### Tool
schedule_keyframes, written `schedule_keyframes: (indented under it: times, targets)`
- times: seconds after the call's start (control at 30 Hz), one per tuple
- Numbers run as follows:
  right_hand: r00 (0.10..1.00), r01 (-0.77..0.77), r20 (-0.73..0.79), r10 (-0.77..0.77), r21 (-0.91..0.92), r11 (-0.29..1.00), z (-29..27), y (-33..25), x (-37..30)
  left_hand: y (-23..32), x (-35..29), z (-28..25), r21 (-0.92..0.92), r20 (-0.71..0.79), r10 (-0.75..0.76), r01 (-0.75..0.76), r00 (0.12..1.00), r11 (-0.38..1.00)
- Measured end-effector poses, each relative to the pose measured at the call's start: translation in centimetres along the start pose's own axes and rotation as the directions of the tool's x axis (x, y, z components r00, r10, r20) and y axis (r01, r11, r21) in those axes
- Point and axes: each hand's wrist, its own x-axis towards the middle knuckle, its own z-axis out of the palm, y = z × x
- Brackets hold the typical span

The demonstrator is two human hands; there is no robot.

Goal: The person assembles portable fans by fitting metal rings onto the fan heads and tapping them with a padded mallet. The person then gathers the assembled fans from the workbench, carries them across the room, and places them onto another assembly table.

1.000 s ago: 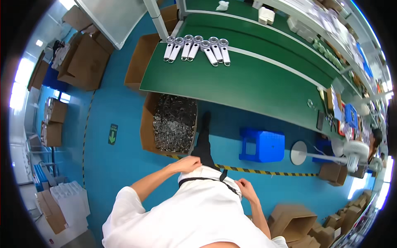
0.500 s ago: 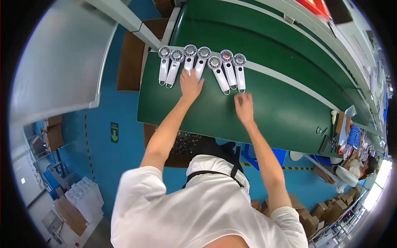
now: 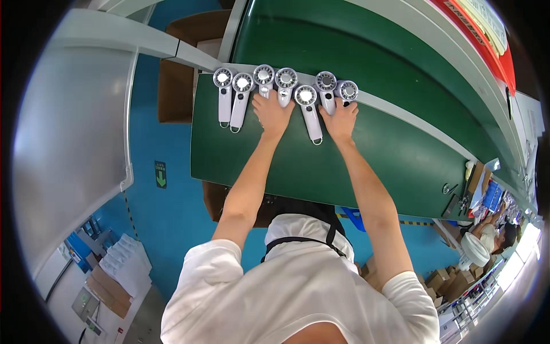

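Several white handheld fans with round, silver-rimmed heads lie in a row on the green workbench (image 3: 395, 166). My left hand (image 3: 274, 116) is closed over the handles of two middle fans, the third fan (image 3: 263, 75) and the fourth fan (image 3: 286, 78) from the left; their lower ends are hidden. My right hand (image 3: 342, 118) closes over the handles of the two rightmost fans, a nearer fan (image 3: 326, 82) and an end fan (image 3: 347, 90). Between my hands lies an untouched fan (image 3: 310, 117). At the left end, a fan (image 3: 224, 103) and its neighbour (image 3: 239, 106) lie side by side.
A pale rail (image 3: 395, 109) runs behind the fans. Left of the bench stand a cardboard box (image 3: 175, 94) and a large grey panel (image 3: 80, 114). Tools and a blue bin (image 3: 492, 195) sit at the bench's right end, near another person (image 3: 498, 238).
My right hand has moved up from below the rightmost fan onto the two right fans. My left hand stays on the middle pair. The view has shifted slightly.
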Motion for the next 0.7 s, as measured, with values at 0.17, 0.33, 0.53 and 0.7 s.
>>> schedule_keyframes:
  times: [0.17, 0.33, 0.53, 0.7]
  targets:
    - [0.983, -0.183, 0.069, 0.170, 0.449, 0.875, -1.1, 0.9, -2.4, 0.9, -3.8, -1.8, -0.381, 0.066, -0.185, 0.196, 0.981, 0.903]
    - [0.926, -0.376, 0.250, 0.282, 0.662, 0.649, -0.4, -1.8, -5.7, 0.8, -6.8, -1.7, -0.686, 0.413, -0.310, 0.516, 0.856, 0.512]
    - [0.904, -0.389, 0.232, 0.359, 0.792, 0.470, 2.1, -1.9, -5.6, 3.3, -6.2, -0.6, -0.845, 0.495, -0.069, 0.499, 0.866, 0.194]
    - [0.921, -0.218, 0.080, 0.381, 0.917, 0.335, 2.3, -2.2, -7.1, 2.0, -6.9, 1.4, -0.776, 0.609, 0.057, 0.580, 0.791, 0.250]
